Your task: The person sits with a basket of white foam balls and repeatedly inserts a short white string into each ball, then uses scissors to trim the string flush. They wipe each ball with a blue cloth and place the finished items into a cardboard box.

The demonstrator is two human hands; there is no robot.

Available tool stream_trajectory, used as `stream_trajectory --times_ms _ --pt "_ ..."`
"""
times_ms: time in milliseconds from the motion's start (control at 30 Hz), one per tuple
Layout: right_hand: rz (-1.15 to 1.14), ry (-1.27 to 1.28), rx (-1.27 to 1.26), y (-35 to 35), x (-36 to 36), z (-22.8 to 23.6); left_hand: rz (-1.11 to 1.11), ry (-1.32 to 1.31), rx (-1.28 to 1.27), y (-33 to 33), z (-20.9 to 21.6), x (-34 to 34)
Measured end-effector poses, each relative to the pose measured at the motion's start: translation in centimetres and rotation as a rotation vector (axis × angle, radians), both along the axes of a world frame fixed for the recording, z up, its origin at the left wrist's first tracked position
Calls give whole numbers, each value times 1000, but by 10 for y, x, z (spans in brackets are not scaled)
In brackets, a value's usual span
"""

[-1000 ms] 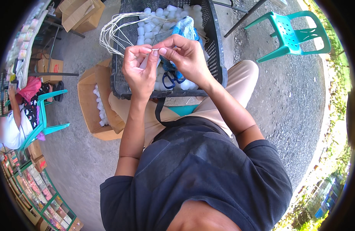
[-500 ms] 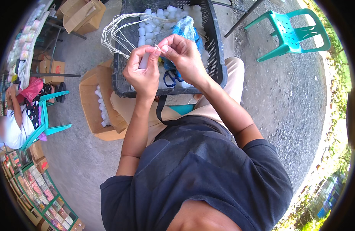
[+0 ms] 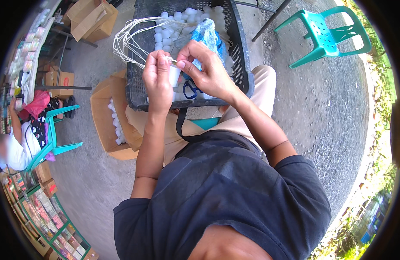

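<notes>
From where I stand, everything comes down to a short span of white cord held above the crate, running nearly sideways between the worker's two hands. The left hand has its grip closed, thumb and forefinger pressed together on the cord at a small lump that might be a knot; the right hand seems to pinch the other end between thumb and forefinger, its fingertips just to the right. Directly below that span sits a white cylinder, its long axis pointing roughly toward the worker's body, tucked against the left thumb, so the left hand is the nearer one. I can't tell whether the cord passes through it. Counting up: one cylinder at the hands, and far too many loose white pieces in the crate to number; one blue cloth, one pair of scissors with dark blue handles near the right hand, and one bundle of white strands, too tangled to count, looping over the crate's left side. One open cardboard box stands beside the crate, and two green chairs show farther off.
</notes>
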State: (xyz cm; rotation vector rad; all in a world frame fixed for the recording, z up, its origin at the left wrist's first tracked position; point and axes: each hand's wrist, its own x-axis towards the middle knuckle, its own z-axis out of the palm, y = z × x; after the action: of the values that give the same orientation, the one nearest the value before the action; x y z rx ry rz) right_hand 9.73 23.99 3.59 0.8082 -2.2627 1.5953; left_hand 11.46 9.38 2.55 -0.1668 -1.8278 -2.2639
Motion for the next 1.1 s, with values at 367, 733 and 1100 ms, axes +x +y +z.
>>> stream_trajectory --times_ms 367,733,1100 --pt "-151 126 -2 -4 0 -1 -24 -106 280 18 -7 6" --pt "-63 -119 -52 -22 -17 8 19 244 273 6 22 -36" --pt "-47 -77 30 -18 -13 -19 -206 -55 363 -54 13 -18"
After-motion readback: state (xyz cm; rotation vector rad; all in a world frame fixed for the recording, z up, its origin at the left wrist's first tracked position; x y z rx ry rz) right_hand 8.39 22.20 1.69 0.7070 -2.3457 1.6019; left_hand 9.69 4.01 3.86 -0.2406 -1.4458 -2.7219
